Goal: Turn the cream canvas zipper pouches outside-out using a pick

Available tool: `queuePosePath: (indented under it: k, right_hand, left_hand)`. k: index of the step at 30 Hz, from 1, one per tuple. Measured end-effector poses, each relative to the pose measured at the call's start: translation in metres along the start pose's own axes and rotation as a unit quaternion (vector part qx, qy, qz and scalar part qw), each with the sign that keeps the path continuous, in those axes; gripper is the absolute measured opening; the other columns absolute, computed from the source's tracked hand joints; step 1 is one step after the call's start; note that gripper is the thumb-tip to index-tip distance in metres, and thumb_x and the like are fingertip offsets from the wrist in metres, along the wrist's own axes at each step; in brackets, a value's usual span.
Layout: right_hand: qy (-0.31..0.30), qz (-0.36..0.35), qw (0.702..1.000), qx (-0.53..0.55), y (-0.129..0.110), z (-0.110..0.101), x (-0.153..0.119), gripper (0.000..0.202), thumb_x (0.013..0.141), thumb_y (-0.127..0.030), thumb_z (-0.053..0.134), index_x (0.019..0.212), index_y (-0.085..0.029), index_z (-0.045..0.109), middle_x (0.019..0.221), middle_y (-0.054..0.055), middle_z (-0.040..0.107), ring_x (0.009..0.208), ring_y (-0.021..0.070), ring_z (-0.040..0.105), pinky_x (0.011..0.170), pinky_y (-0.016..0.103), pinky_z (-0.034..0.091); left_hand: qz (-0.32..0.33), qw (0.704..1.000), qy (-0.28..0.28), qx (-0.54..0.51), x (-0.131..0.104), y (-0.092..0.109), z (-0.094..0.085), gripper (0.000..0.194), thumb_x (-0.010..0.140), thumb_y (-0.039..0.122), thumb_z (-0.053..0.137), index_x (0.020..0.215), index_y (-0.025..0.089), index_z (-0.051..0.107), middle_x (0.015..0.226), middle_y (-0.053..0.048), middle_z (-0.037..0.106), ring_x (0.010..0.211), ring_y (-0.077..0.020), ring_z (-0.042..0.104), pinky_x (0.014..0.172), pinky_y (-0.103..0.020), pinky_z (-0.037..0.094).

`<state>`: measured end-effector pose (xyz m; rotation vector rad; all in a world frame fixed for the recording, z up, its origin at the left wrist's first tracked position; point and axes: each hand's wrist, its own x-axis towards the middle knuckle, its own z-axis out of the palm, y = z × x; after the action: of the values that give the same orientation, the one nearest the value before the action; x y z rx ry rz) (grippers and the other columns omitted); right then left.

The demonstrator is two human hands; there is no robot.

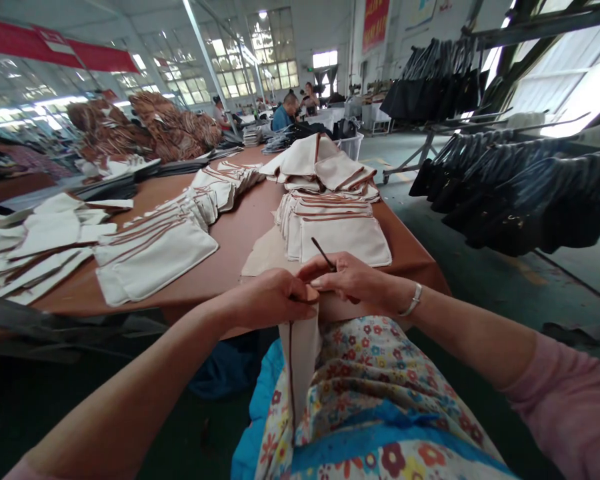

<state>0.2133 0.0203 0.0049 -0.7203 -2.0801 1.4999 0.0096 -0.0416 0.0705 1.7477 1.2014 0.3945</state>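
Strip [301,353] at desk [237,230]'s near edge, long axis running from my fingers toward my lap. Left hand [273,298] pinches its top end; right hand [353,279], just beside, grips tool [322,251].

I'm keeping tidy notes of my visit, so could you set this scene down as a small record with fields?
Place: workshop, brown-covered table
Left hand: pinches the top of a hanging white piece
Right hand: close beside it, holding a thin dark tool
On table: white panels with brown edging, in a left row and a right stack
Far right: dark items hanging
Background: people, brown bundles
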Motion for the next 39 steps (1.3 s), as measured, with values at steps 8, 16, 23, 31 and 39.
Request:
queuePosePath:
  k: [8,16,23,31,39]
  right_hand:
    - [-0.088,0.029,0.991,0.099,0.017,0.000,-0.017,0.048,0.080,-0.051,0.071,0.109,-0.014,0.061,0.080,-0.001,0.059,0.050,0.0040,0.044,0.043,0.016,0.034]
    - [-0.032,0.056,0.993,0.101,0.020,-0.007,-0.032,0.023,0.079,-0.030,0.069,0.086,-0.009,0.065,0.069,-0.001,0.057,0.056,0.0064,0.042,0.051,0.019,0.033]
    - [0.004,-0.023,0.999,-0.022,0.018,-0.007,-0.032,0.019,0.089,-0.027,0.055,0.084,-0.010,0.063,0.069,-0.001,0.054,0.061,0.0086,0.043,0.057,0.021,0.035]
    - [0.038,-0.002,0.994,-0.098,0.008,0.000,-0.035,0.013,0.089,-0.022,0.051,0.081,-0.015,0.059,0.068,0.000,0.056,0.060,0.0101,0.049,0.057,0.022,0.039]
    - [0.007,0.155,0.981,0.115,0.011,-0.001,-0.035,0.033,0.078,-0.046,0.069,0.084,-0.016,0.059,0.051,-0.009,0.048,0.031,0.0043,0.035,0.027,0.016,0.024]
  left_hand:
    - [-0.041,0.981,-0.090,-0.165,0.017,-0.030,0.025,0.038,0.081,0.048,0.069,0.095,0.013,0.073,0.083,-0.003,0.066,0.071,-0.0152,0.055,0.064,-0.023,0.042]
    - [-0.038,0.951,-0.105,-0.287,0.016,-0.047,0.032,0.025,0.077,0.029,0.079,0.090,0.012,0.068,0.082,-0.002,0.065,0.072,-0.0118,0.056,0.066,-0.020,0.043]
    - [-0.072,0.957,-0.012,-0.280,0.025,-0.043,0.039,0.029,0.081,0.039,0.074,0.082,0.010,0.068,0.074,-0.004,0.068,0.064,-0.0115,0.055,0.062,-0.021,0.040]
    - [-0.082,0.952,0.007,-0.294,0.025,-0.034,0.044,0.012,0.074,0.025,0.071,0.073,0.012,0.070,0.067,0.001,0.065,0.059,-0.0105,0.052,0.060,-0.021,0.039]
    - [-0.072,0.980,0.045,-0.182,0.024,-0.039,0.055,0.026,0.081,0.037,0.065,0.080,0.012,0.070,0.069,-0.002,0.065,0.061,-0.0138,0.054,0.056,-0.023,0.037]
